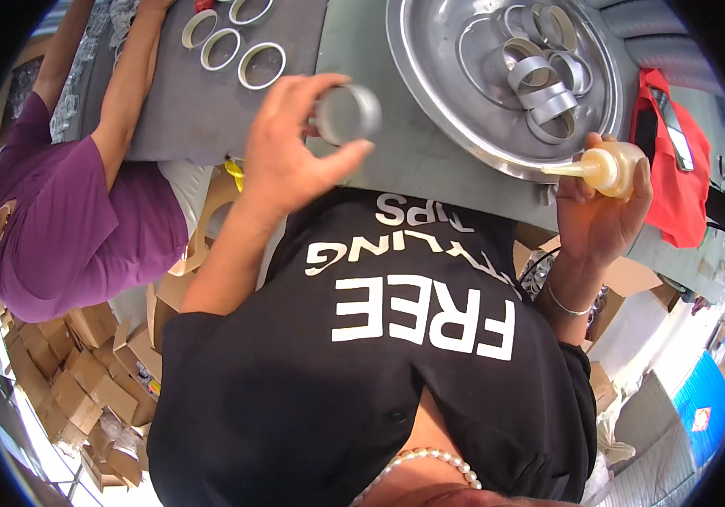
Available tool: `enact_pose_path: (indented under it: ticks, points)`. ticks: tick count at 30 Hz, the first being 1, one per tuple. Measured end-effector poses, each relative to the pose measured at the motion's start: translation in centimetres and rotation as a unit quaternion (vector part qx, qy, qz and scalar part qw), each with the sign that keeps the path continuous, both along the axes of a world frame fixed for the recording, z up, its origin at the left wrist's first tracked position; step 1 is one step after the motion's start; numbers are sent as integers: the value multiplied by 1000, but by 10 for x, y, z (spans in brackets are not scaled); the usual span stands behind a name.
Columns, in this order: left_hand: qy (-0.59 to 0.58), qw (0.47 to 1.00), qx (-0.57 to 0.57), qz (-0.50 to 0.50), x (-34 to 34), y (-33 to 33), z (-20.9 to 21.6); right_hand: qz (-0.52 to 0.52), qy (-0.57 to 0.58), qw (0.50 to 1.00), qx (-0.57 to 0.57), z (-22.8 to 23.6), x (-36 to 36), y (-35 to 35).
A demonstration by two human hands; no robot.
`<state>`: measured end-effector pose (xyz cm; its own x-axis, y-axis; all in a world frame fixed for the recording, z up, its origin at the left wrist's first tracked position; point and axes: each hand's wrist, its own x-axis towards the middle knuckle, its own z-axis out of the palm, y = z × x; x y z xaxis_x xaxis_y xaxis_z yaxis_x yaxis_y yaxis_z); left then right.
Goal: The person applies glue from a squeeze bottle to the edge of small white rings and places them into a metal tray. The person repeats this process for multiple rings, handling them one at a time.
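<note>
Between the fingers of my left hand (286,148) is a short silver metal ring (369,114), tilted over the table's near edge. The index finger lies along its top, while the thumb sticks out below it. My right hand (599,220) is closed around a small squeeze bottle (620,169) of yellowish liquid, its thin nozzle pointing left. Just beyond the nozzle is a large round metal tray (430,101). Several similar silver rings (553,106) lie heaped on the tray's right side, some leaning on one another.
More rings (262,66) stand on a grey mat (181,106) at the far left. Beside me on the left is a person in a purple top (117,220), arms on the table. A red bag (675,160) with a phone (672,127) lies right. Cardboard boxes (84,380) cover the floor behind.
</note>
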<state>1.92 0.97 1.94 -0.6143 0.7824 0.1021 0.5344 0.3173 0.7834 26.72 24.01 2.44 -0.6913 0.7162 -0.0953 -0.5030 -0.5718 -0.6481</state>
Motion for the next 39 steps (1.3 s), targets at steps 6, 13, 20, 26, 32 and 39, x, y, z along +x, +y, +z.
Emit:
enact_pose_path:
  ticks: [6, 13, 20, 26, 32, 39]
  points:
    - [288, 941, -122, 132, -53, -9, -16, -79, -15, 996, -41, 3, 8, 4]
    - [221, 957, 85, -170, -8, 121, 3, -116, 13, 993, -19, 7, 14, 7]
    - [192, 957, -27, -213, 21, 209, -32, -151, -15, 988, 1, 11, 28, 4]
    - [-2, 993, 83, -82, -14, 137, 12, -152, 5, 988, -6, 0, 33, 3]
    - [6, 995, -98, 15, -26, 14, -25, -98, 41, 994, -36, 5, 15, -1]
    - [158, 979, -112, -60, 2, 11, -14, -50, 65, 996, -24, 9, -2, -9]
